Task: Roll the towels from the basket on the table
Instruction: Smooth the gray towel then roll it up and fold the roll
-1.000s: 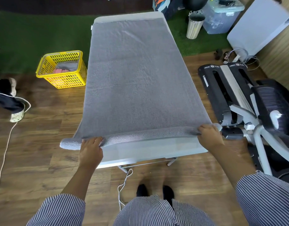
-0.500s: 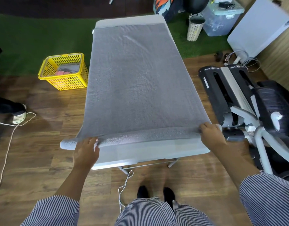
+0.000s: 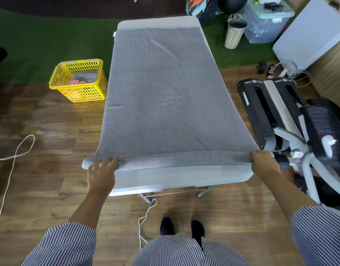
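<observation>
Grey towel spread along bench, stretching away from hands; started roll between them; left hand pressing it with flat fingers; right hand curled over its end; probably soft, limp, light; best gripped at both roll ends.

I saw the towel spread along the table, mid-frame, rolled edge nearest. Left hand and right hand sat on the roll's ends. Basket stood at left, on the floor.
</observation>
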`<state>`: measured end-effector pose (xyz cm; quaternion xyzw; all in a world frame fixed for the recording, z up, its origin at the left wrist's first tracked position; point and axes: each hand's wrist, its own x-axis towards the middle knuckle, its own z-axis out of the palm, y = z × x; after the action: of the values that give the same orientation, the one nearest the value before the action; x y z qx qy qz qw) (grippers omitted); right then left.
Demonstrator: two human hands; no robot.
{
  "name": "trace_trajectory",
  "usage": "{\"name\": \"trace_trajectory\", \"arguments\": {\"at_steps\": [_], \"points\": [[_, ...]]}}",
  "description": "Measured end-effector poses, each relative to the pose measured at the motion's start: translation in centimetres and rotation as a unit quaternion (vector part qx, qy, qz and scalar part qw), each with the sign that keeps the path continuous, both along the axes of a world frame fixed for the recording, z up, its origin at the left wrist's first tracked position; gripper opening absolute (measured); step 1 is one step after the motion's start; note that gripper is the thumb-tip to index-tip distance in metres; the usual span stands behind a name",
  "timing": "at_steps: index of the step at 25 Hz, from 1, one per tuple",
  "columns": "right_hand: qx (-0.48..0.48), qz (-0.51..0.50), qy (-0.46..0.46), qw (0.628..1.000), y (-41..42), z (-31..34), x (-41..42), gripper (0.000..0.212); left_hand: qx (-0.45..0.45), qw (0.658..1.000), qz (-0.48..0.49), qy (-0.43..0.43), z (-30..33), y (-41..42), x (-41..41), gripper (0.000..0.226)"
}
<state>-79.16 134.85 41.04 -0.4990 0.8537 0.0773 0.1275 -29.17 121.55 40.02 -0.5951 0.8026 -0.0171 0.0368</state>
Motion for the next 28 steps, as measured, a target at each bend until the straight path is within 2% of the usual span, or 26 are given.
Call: {"name": "trace_trajectory", "arguments": {"at_steps": [5,7,9,12,14,16,20,22,25,28], "points": [[-0.015,0.015,-0.03,0.999,0.2,-0.9,-0.4,0.021,-0.028,0.999,-0.015,-0.028,0.4,0.4,1.3,0.048],[-0.009,0.024,-0.033,0.999,0.1,-0.9,0.0,0.018,-0.007,0.999,-0.038,-0.019,0.7,0.2,2.7,0.046],[-0.012,0.034,-0.025,0.999,0.0,-0.6,0.5,0.017,0.009,0.997,-0.056,0.047,0.3,-0.3,4.0,0.043],[-0.03,0.033,0.004,0.999,-0.1,-0.1,1.2,0.024,0.012,0.983,0.0,0.185,-0.4,-0.7,5.1,0.04],[-0.073,0.026,0.001,0.997,0.5,-0.2,1.3,0.029,-0.007,0.978,-0.006,0.21,-0.8,-0.5,5.3,0.034],[-0.086,0.039,-0.016,0.995,1.2,-0.4,1.2,0.032,-0.005,0.98,-0.026,0.199,-0.5,-0.1,5.2,0.038],[-0.053,0.064,-0.031,0.996,1.3,-1.6,0.8,0.045,0.064,0.978,0.059,0.192,0.4,-0.1,4.5,0.051],[-0.064,0.055,-0.038,0.996,1.1,-1.6,1.0,0.038,0.045,0.981,0.077,0.171,0.6,-0.2,3.6,0.046],[-0.09,0.045,-0.031,0.994,0.9,-0.9,1.3,0.02,-0.008,0.995,0.058,0.082,0.8,-0.4,3.5,0.025],[-0.069,0.07,-0.006,0.995,0.8,-0.5,1.3,0.01,-0.001,0.999,0.04,0.018,1.2,-0.4,4.5,0.024]]}}
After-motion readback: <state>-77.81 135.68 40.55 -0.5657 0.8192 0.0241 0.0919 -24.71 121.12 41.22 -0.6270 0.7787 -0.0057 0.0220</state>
